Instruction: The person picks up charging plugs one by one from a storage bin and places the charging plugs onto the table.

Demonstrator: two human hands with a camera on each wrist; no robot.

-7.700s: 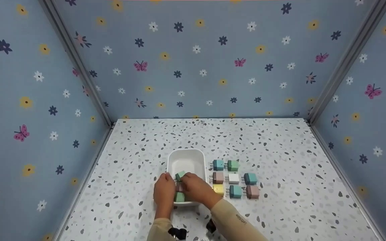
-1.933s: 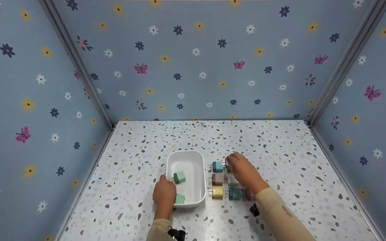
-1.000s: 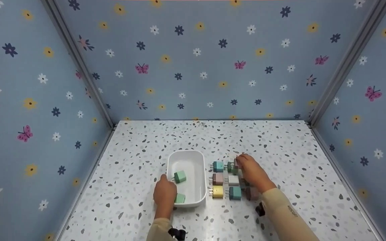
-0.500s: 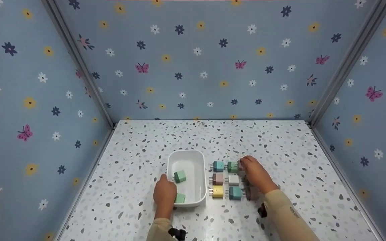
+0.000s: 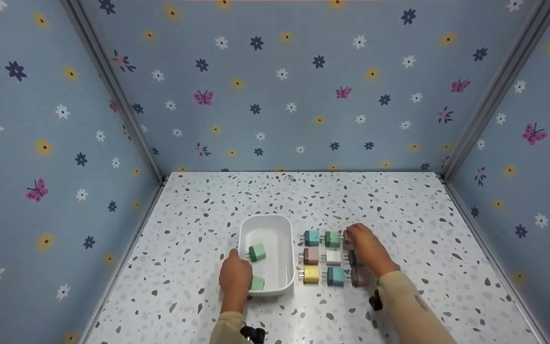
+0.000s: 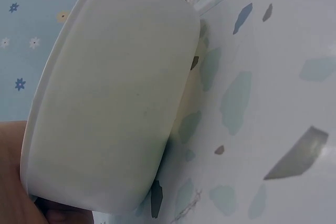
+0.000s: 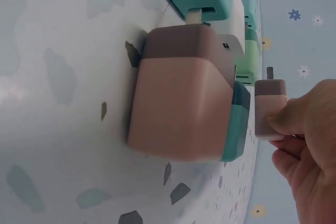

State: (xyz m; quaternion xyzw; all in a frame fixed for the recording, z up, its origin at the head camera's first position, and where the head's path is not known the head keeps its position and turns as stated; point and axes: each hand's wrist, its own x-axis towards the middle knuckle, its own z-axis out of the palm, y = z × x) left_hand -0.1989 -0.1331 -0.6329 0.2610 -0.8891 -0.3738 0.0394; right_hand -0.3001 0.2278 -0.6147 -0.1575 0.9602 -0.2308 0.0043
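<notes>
Thumb and fingers of my right hand (image 5: 369, 249) pinch a pink plug-in charger (image 7: 269, 113) at the right end of the back row. Beside it in that row lie a green charger (image 5: 332, 238) and a blue charger (image 5: 312, 237). My left hand (image 5: 236, 274) grips the left side wall of a white plastic bin (image 5: 288, 239), fingers at the rim in the left wrist view. Two green chargers lie inside: one in the middle (image 5: 257, 252), the other near the front (image 5: 257, 283), partly covered by the left hand in the head view.
Middle row: a pink charger (image 5: 311, 256), a white charger (image 5: 333, 258) and a teal charger (image 7: 237, 121). Front row: a yellow charger (image 5: 311, 274), a teal charger (image 5: 336, 275) and a pink charger (image 7: 178, 98). Prongs point left. Patterned panels (image 5: 275, 95) enclose the speckled table (image 5: 208, 200).
My right hand was over the bin earlier, then carried the pink charger to the back row and slid right past the green charger. The left hand stays on the bin.
</notes>
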